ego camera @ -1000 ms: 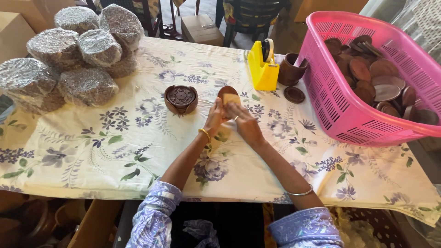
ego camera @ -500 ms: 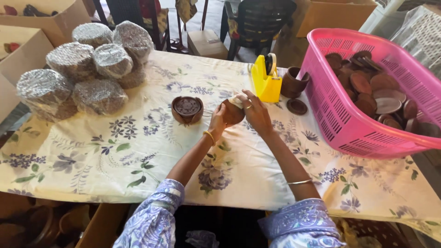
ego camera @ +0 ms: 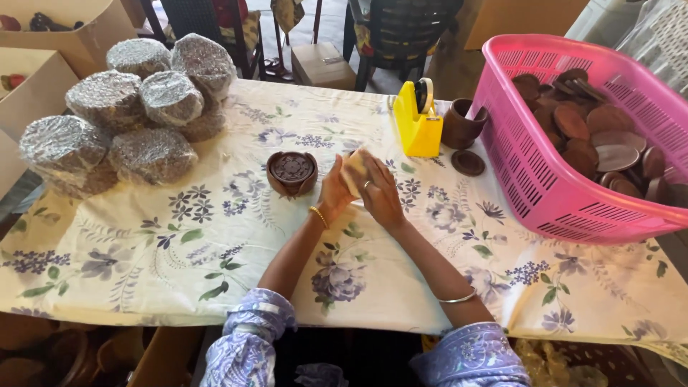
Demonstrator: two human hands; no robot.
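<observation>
Both your hands meet just in front of the yellow tape dispenser [ego camera: 418,122], over the floral tablecloth [ego camera: 215,236]. Your left hand [ego camera: 335,192] and right hand [ego camera: 380,195] close together around a small flat tan piece [ego camera: 352,170], fingers wrapped on it from either side; what exactly it is you cannot tell, since your fingers cover most of it.

To the left of the dispenser, just beside your left hand, a dark brown carved clay bowl [ego camera: 292,172] sits upright on the cloth, apart from your fingers. Right beside the dispenser, on its right, a brown clay pot [ego camera: 459,124] stands upright, and a round brown lid [ego camera: 468,163] lies flat on the cloth just in front of that pot.

Further right of the dispenser, a pink plastic basket [ego camera: 545,186] holds a heap of brown clay discs [ego camera: 602,136]. Well to the left of the dispenser, a pile of round bundles wrapped in clear film [ego camera: 129,115] rests at the far corner of the table, with cardboard boxes [ego camera: 43,43] beyond them.
</observation>
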